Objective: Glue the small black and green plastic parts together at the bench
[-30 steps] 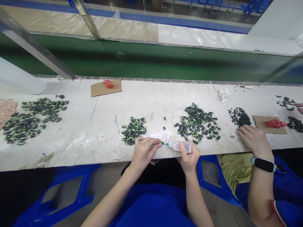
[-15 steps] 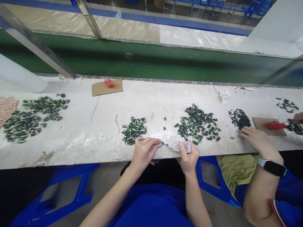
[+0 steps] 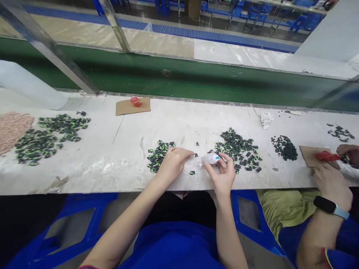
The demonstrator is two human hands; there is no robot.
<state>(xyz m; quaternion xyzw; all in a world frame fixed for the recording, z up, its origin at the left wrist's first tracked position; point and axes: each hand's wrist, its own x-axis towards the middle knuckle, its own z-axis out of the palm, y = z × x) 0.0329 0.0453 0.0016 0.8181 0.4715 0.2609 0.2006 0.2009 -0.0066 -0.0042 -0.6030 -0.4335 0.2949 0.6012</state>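
My left hand (image 3: 175,161) reaches over the table beside a pile of small dark pieces with green marks (image 3: 157,156). Its fingers are stretched out, with the tips at a tiny black part (image 3: 196,155) lying on the table; the thumb is mostly hidden. A second tiny black part (image 3: 197,144) lies just beyond. Between my hands, nearer the edge, rests one dark-and-green piece (image 3: 192,172). My right hand (image 3: 224,175) grips a small whitish squeeze bottle (image 3: 209,158), its blue tip turned to the right, away from that piece.
A larger pile of dark-green pieces (image 3: 238,147) lies right of my hands. At the back left, a red cup (image 3: 135,101) stands on cardboard (image 3: 120,108). A co-worker's hand (image 3: 333,183) is at the right near another cardboard (image 3: 307,157). More piles (image 3: 35,145) lie far left.
My left hand has let go of the dark-and-green piece and moved up toward the tiny black part. The bottle's tip has swung from left to right. The co-worker's hand has moved right.
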